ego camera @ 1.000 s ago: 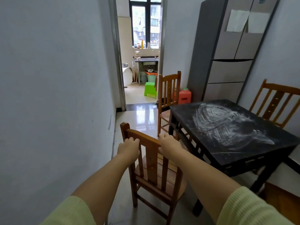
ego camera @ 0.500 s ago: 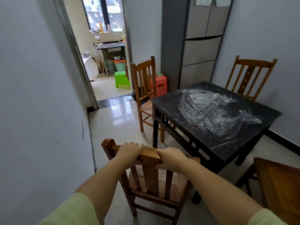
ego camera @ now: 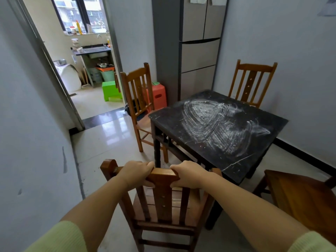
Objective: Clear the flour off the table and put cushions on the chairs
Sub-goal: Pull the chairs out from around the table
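Observation:
A black square table point(ego camera: 163, 117) carries white smeared flour point(ego camera: 214, 122) across its top. Directly in front of me stands a wooden chair point(ego camera: 163, 202) with a bare slatted seat. My left hand point(ego camera: 135, 172) and my right hand point(ego camera: 189, 174) both grip its top rail, one on each side of the centre slat. Another wooden chair point(ego camera: 138, 95) stands at the table's far left side, a third chair point(ego camera: 251, 80) against the right wall. A fourth chair's seat point(ego camera: 301, 195) shows at the lower right. No cushion is in view.
A grey wall point(ego camera: 31, 124) runs close on my left. A tall grey refrigerator point(ego camera: 198, 46) stands behind the table, with an orange stool point(ego camera: 159, 95) beside it. A doorway leads to a kitchen with a green stool point(ego camera: 111, 90). Glossy floor point(ego camera: 109, 140) lies between wall and table.
The view has swung right and down, showing more of the table and the fourth chair's seat. The near chair has shifted relative to the table while both hands stay gripped on its top rail.

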`<state>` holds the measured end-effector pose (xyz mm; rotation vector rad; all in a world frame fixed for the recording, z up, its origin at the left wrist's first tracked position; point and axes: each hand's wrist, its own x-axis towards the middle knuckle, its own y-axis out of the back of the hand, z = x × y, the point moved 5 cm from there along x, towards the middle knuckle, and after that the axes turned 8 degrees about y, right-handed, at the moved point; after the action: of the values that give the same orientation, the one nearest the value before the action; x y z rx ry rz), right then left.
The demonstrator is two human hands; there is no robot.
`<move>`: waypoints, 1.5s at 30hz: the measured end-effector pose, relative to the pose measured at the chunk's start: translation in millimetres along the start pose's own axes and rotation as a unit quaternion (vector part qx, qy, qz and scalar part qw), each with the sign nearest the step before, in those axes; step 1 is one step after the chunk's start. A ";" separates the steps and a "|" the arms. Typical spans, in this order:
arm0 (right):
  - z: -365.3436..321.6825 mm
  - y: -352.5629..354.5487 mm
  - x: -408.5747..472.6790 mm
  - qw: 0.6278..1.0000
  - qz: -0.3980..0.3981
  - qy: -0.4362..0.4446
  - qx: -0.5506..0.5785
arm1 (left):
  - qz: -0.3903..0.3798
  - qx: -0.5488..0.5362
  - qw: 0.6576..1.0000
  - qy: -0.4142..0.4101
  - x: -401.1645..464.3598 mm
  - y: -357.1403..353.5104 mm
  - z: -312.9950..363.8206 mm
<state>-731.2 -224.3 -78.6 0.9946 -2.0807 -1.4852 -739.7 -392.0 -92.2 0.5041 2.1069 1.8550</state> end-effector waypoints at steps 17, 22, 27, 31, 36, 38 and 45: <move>54.5 -1.0 -2.0 0.991 0.057 -0.115 -0.028 | 0.002 0.019 0.991 -0.135 82.7 -6.3 4.9; 69.8 6.2 21.5 0.982 0.078 -0.170 -0.028 | -0.003 0.021 0.984 -0.176 127.7 -9.8 -15.9; 71.8 12.1 58.2 0.980 0.069 -0.182 -0.031 | -0.012 0.013 0.987 -0.159 146.8 -19.7 -46.7; 72.7 17.6 72.2 0.981 0.060 -0.180 -0.040 | 0.000 -0.006 0.989 -0.150 149.5 -19.9 -58.4; 70.7 17.8 68.6 0.976 0.047 -0.211 -0.031 | 0.002 0.006 0.987 -0.162 150.2 -20.9 -55.7; 69.3 16.5 67.3 0.973 0.032 -0.229 -0.024 | -0.009 0.005 0.986 -0.167 149.7 -20.8 -53.7; 69.8 44.5 86.9 0.953 -0.068 -0.285 0.078 | -0.055 -0.037 0.984 -0.164 160.0 9.2 -53.2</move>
<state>-850.4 -235.1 -69.4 0.8441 -2.6043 -1.8710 -905.7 -367.7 -73.9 0.6147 1.8070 1.6528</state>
